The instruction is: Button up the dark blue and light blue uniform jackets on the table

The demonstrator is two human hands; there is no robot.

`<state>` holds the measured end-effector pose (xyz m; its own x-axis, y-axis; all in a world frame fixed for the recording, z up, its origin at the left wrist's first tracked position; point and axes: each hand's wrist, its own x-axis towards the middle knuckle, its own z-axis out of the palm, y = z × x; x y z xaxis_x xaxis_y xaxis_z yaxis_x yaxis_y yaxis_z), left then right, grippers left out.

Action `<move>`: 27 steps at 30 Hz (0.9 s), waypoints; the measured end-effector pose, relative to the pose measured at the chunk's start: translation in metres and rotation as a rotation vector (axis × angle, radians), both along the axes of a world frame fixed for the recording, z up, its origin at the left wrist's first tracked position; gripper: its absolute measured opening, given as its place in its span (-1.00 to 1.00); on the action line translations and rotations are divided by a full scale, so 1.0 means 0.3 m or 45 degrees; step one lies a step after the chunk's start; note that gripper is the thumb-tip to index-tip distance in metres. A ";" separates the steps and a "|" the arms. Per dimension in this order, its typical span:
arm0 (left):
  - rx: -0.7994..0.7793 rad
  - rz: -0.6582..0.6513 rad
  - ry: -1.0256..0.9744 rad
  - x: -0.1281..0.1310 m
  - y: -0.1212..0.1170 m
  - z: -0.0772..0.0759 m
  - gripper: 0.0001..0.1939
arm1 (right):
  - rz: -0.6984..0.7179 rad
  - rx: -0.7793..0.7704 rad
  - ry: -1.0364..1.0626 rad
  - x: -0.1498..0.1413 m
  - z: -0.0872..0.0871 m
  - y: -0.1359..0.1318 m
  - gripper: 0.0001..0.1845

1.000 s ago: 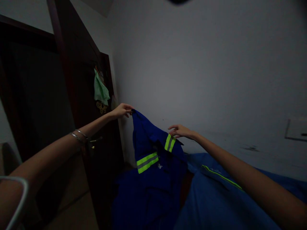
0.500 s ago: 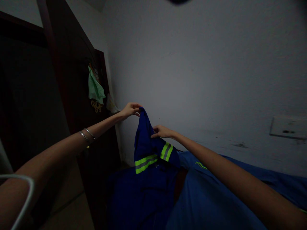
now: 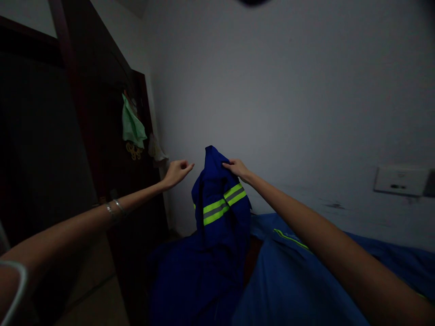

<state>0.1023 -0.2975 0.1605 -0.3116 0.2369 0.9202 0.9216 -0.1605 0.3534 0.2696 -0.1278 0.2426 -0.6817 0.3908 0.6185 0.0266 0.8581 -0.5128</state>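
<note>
A dark blue work jacket (image 3: pixel 217 181) with yellow-green and grey reflective bands is held up in front of the wall, its lower part spread below. My right hand (image 3: pixel 237 168) pinches the cloth on the upper right side, above the bands. To the left of the jacket, my left hand (image 3: pixel 177 173) is apart from the cloth and holds nothing; its fingers are loosely bent, with the thumb held away from them. Lighter blue clothing (image 3: pixel 288 271) with a thin yellow-green stripe lies at the lower right.
A dark wooden door (image 3: pixel 102 104) stands ajar on the left, with a green cloth (image 3: pixel 133 124) hanging on it. A whitish bag (image 3: pixel 157 149) hangs beside the door frame. A wall socket (image 3: pixel 400 180) is at the right. A white cable (image 3: pixel 22 276) shows at the lower left.
My left hand has let go of the jacket's top and moved left and down. My right hand has moved up, and the cloth now rises to a peak beside it.
</note>
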 end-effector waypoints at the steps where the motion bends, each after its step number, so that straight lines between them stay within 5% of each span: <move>1: -0.048 -0.024 0.090 0.037 -0.007 -0.021 -0.58 | -0.009 0.003 0.002 0.005 0.000 0.008 -0.82; 6: -0.802 -0.346 0.117 0.178 0.010 -0.130 -0.49 | 0.008 -0.018 -0.004 0.010 0.003 0.014 -0.81; 9: -0.927 -0.465 -0.065 0.187 0.044 -0.161 -0.53 | 0.010 -0.031 -0.030 0.017 0.016 -0.005 -0.80; 17: -0.864 -0.685 -0.545 0.089 0.022 -0.103 -0.78 | 0.071 0.022 -0.184 0.122 0.114 0.008 -0.70; 27: -0.090 -0.748 -0.950 -0.212 -0.178 0.089 -0.89 | -0.119 0.218 -0.225 0.305 0.320 0.047 -0.72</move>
